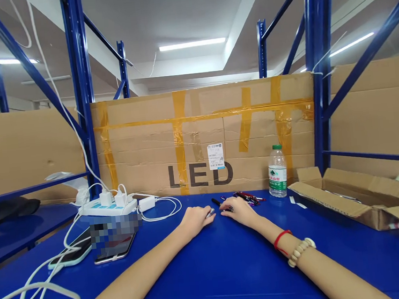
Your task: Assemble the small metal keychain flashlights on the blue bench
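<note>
Head view shows the left hand [195, 221] with fingers pinching a silvery object [210, 212] over the counter [218, 270], which a loosening pinch could drop, while whether the right hand's [241, 212] fingers grasp anything, I cannot tell.

Blue table [211, 270] with pens [254, 200], bottle [277, 174]

Left hand [196, 220] curls; right hand [240, 210] arches nearby.
</note>
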Tool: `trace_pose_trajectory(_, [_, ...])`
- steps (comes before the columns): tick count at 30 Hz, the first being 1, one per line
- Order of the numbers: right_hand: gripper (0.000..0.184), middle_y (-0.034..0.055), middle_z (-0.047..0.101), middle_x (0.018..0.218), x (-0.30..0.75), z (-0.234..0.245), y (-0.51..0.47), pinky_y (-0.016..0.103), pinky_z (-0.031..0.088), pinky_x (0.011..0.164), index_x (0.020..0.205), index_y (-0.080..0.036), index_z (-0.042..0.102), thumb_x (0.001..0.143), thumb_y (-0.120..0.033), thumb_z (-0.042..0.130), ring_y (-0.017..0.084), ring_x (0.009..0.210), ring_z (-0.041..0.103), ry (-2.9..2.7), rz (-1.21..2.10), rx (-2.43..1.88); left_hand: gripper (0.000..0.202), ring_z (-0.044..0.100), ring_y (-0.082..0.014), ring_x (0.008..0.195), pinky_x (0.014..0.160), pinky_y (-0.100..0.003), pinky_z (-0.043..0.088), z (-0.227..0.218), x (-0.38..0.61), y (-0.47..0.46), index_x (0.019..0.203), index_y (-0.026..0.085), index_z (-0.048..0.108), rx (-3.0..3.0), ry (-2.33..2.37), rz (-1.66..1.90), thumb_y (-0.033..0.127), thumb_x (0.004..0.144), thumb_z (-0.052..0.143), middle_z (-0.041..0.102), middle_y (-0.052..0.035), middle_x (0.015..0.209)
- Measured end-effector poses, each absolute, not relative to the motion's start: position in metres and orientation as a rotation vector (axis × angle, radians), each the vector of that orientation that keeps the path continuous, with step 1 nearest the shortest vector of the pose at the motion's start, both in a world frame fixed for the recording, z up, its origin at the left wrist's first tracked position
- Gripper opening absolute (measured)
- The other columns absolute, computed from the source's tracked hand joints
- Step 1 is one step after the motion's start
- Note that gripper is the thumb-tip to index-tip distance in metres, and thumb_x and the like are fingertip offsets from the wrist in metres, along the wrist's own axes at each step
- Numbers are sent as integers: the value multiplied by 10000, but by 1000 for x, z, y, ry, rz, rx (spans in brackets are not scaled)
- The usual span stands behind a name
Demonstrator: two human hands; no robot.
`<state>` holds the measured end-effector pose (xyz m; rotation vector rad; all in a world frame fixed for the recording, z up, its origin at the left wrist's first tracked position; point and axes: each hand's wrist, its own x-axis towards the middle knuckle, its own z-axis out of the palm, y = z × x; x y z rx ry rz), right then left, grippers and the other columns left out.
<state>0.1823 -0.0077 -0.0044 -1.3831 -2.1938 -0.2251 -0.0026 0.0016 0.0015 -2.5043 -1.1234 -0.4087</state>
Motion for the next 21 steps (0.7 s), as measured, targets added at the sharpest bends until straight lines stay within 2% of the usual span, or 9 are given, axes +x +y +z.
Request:
trace_pose_trajectory(6, [133,20,653,793,179,-8,-5,263,415,700,831,-192,641,719,-176,570,149,746,586,-2237,-172,-1297,271,622,-197,715,548,-222,388,0,-3,4,855,201,548,-2528,-1078,-421,389,856,353,660,-45,780])
trace_pose_trajectory(13, [157,31,649,808,172,-9,-6,250,434,662,861,-187,631,730,-181,545,150,727,592,-2289,-102,-1240,278,620,-196,709,540,-219,382,-4,-3,9,864,204,545,-2555,-1065,-441,403,852,352,654,-39,783])
trace_pose_trajectory(21, [179,37,667,836,170,-5,-8,264,452,690,864,-191,631,701,-159,564,169,769,606,-2275,-6,-1331,276,617,-195,689,541,-221,382,-4,-3,8,823,197,547,-2566,-1078,-434,400,847,361,645,-37,736])
